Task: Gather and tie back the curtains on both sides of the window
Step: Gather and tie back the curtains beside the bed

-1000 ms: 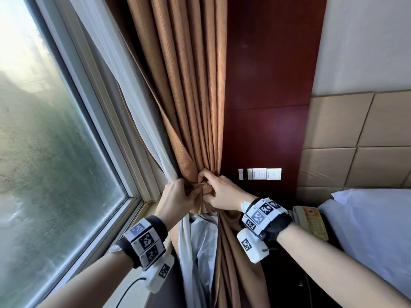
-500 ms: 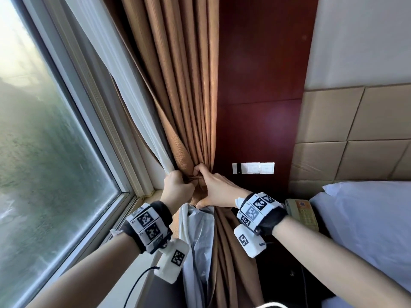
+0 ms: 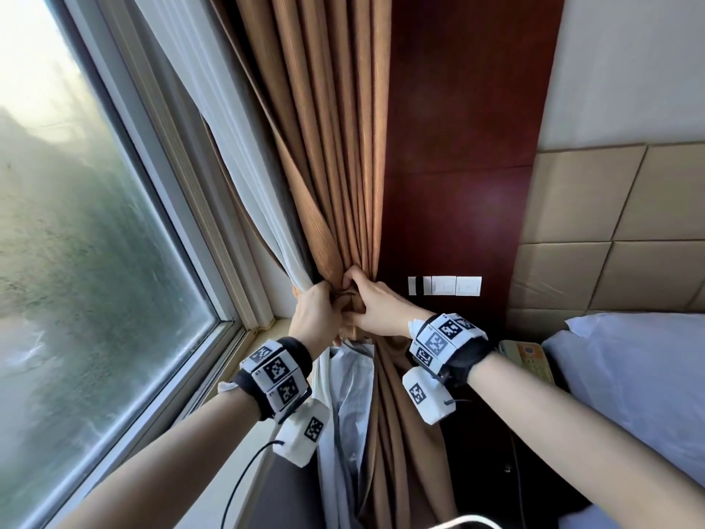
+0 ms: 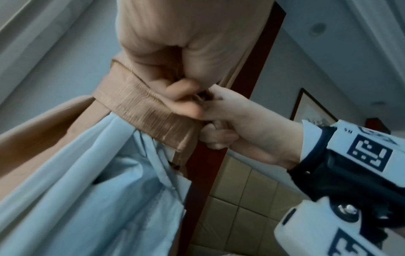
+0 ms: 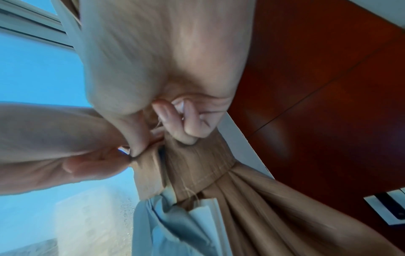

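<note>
Tieback [image 4: 140, 110] ends hidden between hands

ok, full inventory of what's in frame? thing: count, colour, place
curtain: one, brown, gathered right of the window
tie-back band: one, brown, wrapped round the gathered curtain
sheer curtain: one, white, between window and brown curtain
window: one, pale frame, left
wall panel: one, dark red wood, behind the curtain
switch plate: one row, white, on the panel
headboard: one, tan padded squares, right
telephone: one, beige, beside the bed
pillow: one, white, lower right
left hand: grips the band's end
right hand: pinches the band's other end
</note>
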`<action>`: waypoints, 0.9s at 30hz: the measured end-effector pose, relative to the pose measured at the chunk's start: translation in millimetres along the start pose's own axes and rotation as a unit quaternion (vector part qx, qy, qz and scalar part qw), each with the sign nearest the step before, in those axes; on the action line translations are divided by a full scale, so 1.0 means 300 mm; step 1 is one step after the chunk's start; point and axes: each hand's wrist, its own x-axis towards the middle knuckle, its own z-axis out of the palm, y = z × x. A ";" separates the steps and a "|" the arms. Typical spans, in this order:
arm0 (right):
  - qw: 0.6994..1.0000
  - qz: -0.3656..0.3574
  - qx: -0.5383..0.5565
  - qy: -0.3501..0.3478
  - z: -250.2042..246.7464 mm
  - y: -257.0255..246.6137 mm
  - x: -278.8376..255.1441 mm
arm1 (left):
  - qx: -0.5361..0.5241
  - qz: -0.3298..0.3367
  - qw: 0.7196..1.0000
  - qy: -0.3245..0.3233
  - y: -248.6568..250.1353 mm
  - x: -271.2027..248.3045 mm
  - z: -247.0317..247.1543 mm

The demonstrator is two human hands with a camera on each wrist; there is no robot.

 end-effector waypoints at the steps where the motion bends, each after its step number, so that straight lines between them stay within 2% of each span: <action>1: 1.000 0.004 -0.001 0.002 0.002 0.002 0.002 | 0.007 0.009 1.000 -0.018 -0.003 -0.001 -0.003; 13: 1.000 -0.001 0.025 0.016 -0.001 0.045 0.029 | 0.051 0.017 0.989 -0.135 0.027 0.016 -0.044; 20: 0.999 -0.005 0.028 -0.037 -0.033 0.054 0.028 | 0.076 -0.004 0.985 -0.153 0.037 0.031 -0.029; 27: 0.998 -0.014 0.042 -0.039 -0.035 0.048 0.030 | 0.088 -0.003 0.993 -0.082 -0.002 0.016 0.041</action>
